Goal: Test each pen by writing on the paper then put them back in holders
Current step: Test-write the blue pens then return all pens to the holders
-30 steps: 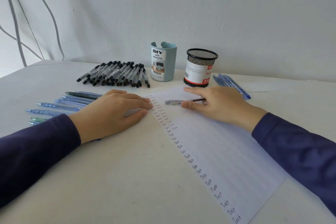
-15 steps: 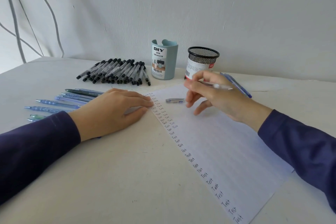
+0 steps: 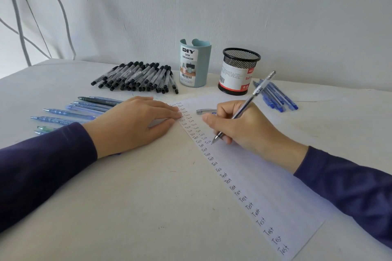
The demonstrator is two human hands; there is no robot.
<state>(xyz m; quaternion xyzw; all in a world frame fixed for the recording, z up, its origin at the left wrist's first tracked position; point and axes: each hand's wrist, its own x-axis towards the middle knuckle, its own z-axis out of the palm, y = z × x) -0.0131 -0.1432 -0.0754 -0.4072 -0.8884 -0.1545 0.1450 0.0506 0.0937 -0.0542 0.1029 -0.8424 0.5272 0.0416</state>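
While right hand [image 3: 244, 128] grips pen [image 3: 251, 98], left hand [image 3: 135, 123] flat on paper [image 3: 265, 176], teal holder [image 3: 195, 63], mesh holder [image 3: 239, 73], pens [image 3: 135, 76] outside

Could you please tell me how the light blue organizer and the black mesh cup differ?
The light blue organizer has solid walls; the black mesh cup is wire mesh. The organizer's rim is notched; the cup's is a plain ring. The organizer bears a label reading DIY DESK ORGANIZER; the cup wears a white and red wrap. Both stand upright, apart from each other, with nothing sticking out.
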